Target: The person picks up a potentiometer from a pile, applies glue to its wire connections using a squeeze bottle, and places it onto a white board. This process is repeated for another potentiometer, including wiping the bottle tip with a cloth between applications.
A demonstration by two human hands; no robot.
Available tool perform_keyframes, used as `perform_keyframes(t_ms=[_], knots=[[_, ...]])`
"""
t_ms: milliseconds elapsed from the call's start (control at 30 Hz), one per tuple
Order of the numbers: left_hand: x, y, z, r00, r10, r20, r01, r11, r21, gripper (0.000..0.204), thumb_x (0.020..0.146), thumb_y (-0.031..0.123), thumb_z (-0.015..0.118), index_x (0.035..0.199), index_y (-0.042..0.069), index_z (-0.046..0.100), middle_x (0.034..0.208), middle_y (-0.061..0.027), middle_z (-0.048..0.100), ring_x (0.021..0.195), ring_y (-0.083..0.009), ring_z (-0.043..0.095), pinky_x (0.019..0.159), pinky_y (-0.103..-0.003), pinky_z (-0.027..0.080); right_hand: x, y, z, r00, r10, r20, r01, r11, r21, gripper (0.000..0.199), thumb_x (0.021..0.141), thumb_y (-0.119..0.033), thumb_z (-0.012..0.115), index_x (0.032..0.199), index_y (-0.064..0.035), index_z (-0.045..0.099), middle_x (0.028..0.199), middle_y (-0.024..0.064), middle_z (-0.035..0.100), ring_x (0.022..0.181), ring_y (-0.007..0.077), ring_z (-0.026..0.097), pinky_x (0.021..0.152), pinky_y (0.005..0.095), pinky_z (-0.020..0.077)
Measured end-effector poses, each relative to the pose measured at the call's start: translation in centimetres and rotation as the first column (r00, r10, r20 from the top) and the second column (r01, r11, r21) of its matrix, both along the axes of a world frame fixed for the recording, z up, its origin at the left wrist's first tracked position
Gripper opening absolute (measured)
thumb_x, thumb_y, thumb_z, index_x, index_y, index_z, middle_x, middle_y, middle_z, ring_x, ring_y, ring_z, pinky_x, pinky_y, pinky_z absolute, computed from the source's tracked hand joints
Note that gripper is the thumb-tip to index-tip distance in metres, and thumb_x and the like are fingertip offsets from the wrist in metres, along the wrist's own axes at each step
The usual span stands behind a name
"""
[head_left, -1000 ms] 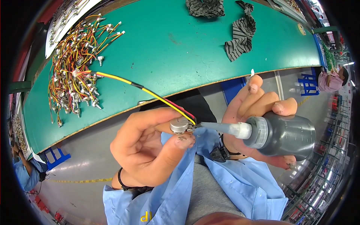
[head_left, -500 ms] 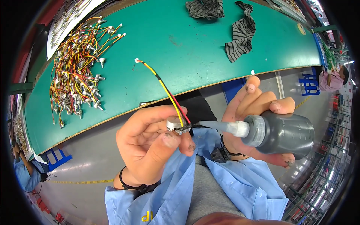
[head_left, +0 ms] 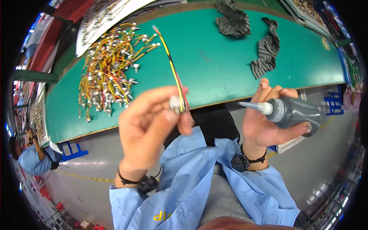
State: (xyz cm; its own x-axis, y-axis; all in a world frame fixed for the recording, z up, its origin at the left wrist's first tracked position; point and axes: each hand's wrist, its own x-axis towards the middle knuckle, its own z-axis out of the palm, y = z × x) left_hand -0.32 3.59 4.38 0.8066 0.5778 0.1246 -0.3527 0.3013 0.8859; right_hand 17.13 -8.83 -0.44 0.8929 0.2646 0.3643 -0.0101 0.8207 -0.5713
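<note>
Between the thumb and fingers of my left hand [head_left: 147, 119] is a small round metal potentiometer [head_left: 175, 104]. Its yellow, black and red wires [head_left: 171, 61] rise away from me and end in a small white connector over the table. My right hand [head_left: 264, 122] is wrapped round a dark squeeze bottle [head_left: 297, 113], which lies sideways with its pale tapered nozzle [head_left: 253, 106] pointing left. A gap separates the nozzle tip from the potentiometer. Left of my left hand, a heap of similar wired potentiometers [head_left: 109, 71] lies on the green table [head_left: 191, 50].
Two crumpled dark cloths, a bunched one [head_left: 232, 21] and a striped one [head_left: 267, 50], lie at the table's far right. A white board [head_left: 101, 25] with parts stands behind the heap. Another person [head_left: 34, 159] works at far left, near a blue stool [head_left: 74, 152].
The bottle has moved right and up, so its nozzle is now apart from the potentiometer. My left hand has lifted the potentiometer slightly. The whole view has shifted.
</note>
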Motion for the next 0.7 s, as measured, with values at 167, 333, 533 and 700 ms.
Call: perform_keyframes(t_ms=[167, 333, 533, 700], knots=[[1.4, 9.1, 3.7, 0.935, 0.229, -0.27, -0.022, 0.799, 0.601, 0.026, 0.093, 0.001, 0.05, 0.117, -0.006, 0.055, 0.086, -0.0078, 0.063, 0.075, -0.0117, 0.059, 0.067, -0.026, 0.05, 1.0, 0.9, -0.7, 0.997, 0.07, -0.043, -0.07, 0.997, -0.016, 0.073, 0.083, -0.069, 0.047, 0.107, -0.0006, 0.052, 0.082, 0.0089, 0.055, 0.076, 0.0221, 0.057, 0.097, 0.042, 0.0386], [5.8, 20.8, 6.5, 0.884, 0.382, -0.269, 0.167, 0.281, 0.945, 0.025, 0.092, 0.004, 0.05, 0.115, 0.0, 0.056, 0.09, -0.0132, 0.065, 0.082, -0.0232, 0.064, 0.073, -0.032, 0.05, 2.5, 2.5, -1.1, 0.996, 0.084, 0.022, -0.083, 0.996, -0.042, 0.068, 0.089, -0.064, 0.043, 0.106, 0.0006, 0.051, 0.095, 0.0103, 0.056, 0.09, 0.028, 0.061, 0.097, 0.0438, 0.0398], [12.9, 34.5, 6.5, 0.839, 0.449, -0.307, 0.486, -0.366, 0.794, 0.03, 0.09, 0.009, 0.051, 0.12, 0.005, 0.053, 0.104, -0.0205, 0.061, 0.096, -0.0376, 0.059, 0.081, -0.042, 0.047, 5.1, 4.7, -1.6, 0.998, 0.049, -0.046, -0.053, 0.996, -0.069, 0.062, 0.093, -0.058, 0.04, 0.107, 0.0012, 0.05, 0.099, 0.0094, 0.056, 0.093, 0.0292, 0.06, 0.096, 0.0437, 0.0401], [15.8, 45.4, 6.5, 0.73, 0.574, -0.371, 0.641, -0.384, 0.665, 0.03, 0.091, 0.011, 0.051, 0.121, 0.007, 0.052, 0.106, -0.0213, 0.061, 0.095, -0.0391, 0.057, 0.08, -0.043, 0.046, 5.9, 6.3, -0.9, 0.996, 0.044, -0.081, -0.055, 0.988, -0.144, 0.06, 0.094, -0.057, 0.039, 0.109, 0.0004, 0.048, 0.101, 0.0094, 0.056, 0.096, 0.028, 0.06, 0.096, 0.0436, 0.0402]])
